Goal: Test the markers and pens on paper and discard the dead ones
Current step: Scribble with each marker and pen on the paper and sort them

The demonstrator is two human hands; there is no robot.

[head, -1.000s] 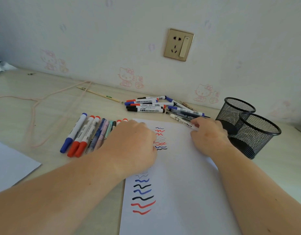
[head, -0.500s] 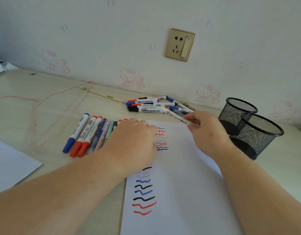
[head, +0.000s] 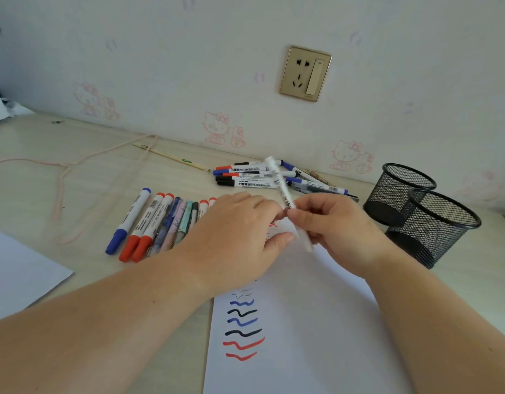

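Right hand (head: 335,231) gripping white pen (head: 285,194) above paper (head: 302,322); left hand (head: 234,240) pinching its lower end; pen slanting up beyond both hands.

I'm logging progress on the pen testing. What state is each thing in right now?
White pen: lifted, gripped by both hands.
Right hand: closed on pen.
Left hand: pinching pen's lower end.
Test paper: flat, scribbled.
Marker row: capped, lying aligned.
Marker pile: capped, heaped.
Mesh cups: upright.
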